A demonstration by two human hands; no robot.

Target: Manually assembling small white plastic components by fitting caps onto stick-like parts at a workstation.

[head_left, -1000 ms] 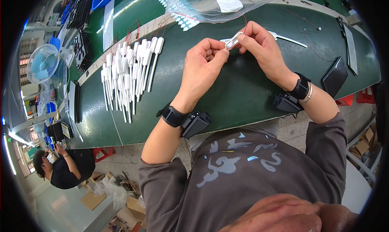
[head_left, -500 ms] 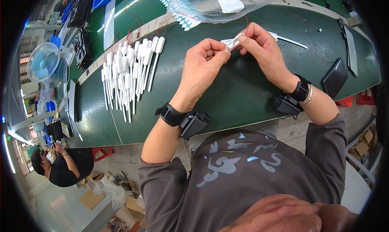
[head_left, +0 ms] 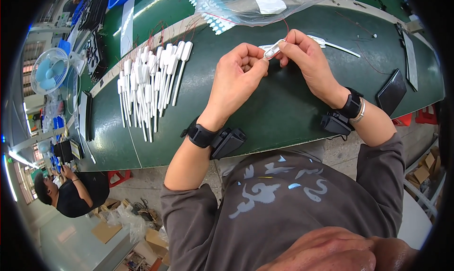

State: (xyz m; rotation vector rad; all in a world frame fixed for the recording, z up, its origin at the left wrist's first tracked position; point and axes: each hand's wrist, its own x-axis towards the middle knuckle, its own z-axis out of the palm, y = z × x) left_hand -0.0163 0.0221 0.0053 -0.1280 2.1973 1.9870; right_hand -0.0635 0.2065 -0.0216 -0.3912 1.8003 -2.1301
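Note:
Over the green table, my left hand (head_left: 240, 77) and my right hand (head_left: 309, 60) meet at a small white plastic housing (head_left: 274, 49). The left thumb and forefinger pinch its near end, while the right fingers grip its far end. A thin red wire (head_left: 286, 26) rises from it. Just behind the right hand lies a white piece with a slender stick handle (head_left: 343, 49). To the left, several white paddle-shaped sticks (head_left: 151, 81) rest in a fanned pile, red wires trailing from their wide ends. My fingers cover part of the housing, so its inside is hard to see.
A clear plastic bag (head_left: 236, 8) lies at the back beside a blue dotted sheet (head_left: 213, 22). A black phone (head_left: 391, 92) and a dark flat bar (head_left: 409, 60) are on the right. A person (head_left: 78, 190) sits at far left, near a fan (head_left: 49, 71).
Both hands stay on the white housing, with only slight finger shifts. The right fingers have dropped a little, and the red wire above has moved slightly.

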